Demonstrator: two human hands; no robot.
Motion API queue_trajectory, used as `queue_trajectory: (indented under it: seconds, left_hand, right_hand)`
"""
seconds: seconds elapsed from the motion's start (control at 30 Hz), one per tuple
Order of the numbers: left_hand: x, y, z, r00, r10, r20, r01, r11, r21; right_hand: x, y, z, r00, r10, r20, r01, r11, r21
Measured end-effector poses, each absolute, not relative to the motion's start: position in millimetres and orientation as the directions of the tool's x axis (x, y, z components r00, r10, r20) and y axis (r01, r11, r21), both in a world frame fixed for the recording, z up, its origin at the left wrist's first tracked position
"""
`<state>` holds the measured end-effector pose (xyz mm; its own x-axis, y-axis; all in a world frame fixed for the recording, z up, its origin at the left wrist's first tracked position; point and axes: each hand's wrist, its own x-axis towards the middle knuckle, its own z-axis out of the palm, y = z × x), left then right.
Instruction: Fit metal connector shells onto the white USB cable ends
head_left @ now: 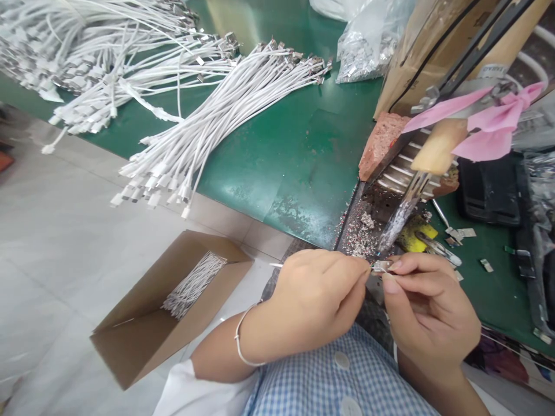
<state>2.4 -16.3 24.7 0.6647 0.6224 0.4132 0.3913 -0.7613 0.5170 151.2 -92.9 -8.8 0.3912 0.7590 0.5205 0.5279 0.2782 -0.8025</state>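
Seen from the head camera, a worker's left hand (318, 294) closes its fingertips on a thin white cable (276, 265) while the right hand (433, 312) pinches a small silver metal connector (381, 266) by its edge, just below a wood-handled soldering iron (401, 216) tied with pink ribbon. The cable lies nearly level across the view, one tip pointing left past the knuckles, the other toward the connector. This piece appears unfinished; whether the two are joined cannot be told. Bundled white cables (225, 115) lie on the green worktop (299, 156), more in an open brown cardboard box (130, 323); their stage is unclear.
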Motion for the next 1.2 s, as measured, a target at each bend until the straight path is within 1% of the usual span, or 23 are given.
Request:
queue_trajectory:
  seconds: [0.27, 0.5, 0.63, 1.0, 1.2]
  left_hand:
    - [3.3, -16.0, 22.3, 0.662, 0.629, 0.408, 0.392, -0.754, 0.527]
    - [1.9, -15.9, 24.0, 0.658, 0.626, 0.419, 0.385, -0.757, 0.527]
    - [1.4, -15.8, 24.2, 0.657, 0.629, 0.415, 0.389, -0.754, 0.529]
    - [0.2, -16.5, 24.4, 0.657, 0.634, 0.408, 0.385, -0.747, 0.542]
    - [-1.0, -19.1, 22.1, 0.662, 0.625, 0.412, 0.402, -0.761, 0.509]
  right_hand:
    - [151.8, -94.5, -10.0, 0.405, 0.773, 0.488, 0.455, 0.292, -0.841]
    - [149.3, -95.8, -5.8, 0.453, 0.799, 0.396, 0.324, 0.266, -0.908]
    - [149.7, -97.6, -6.2, 0.457, 0.811, 0.365, 0.284, 0.255, -0.924]
    - [150.0, -100.6, -7.8, 0.421, 0.837, 0.35, 0.234, 0.272, -0.933]
    - [153.1, -103.3, -10.0, 0.388, 0.835, 0.39, 0.328, 0.271, -0.905]
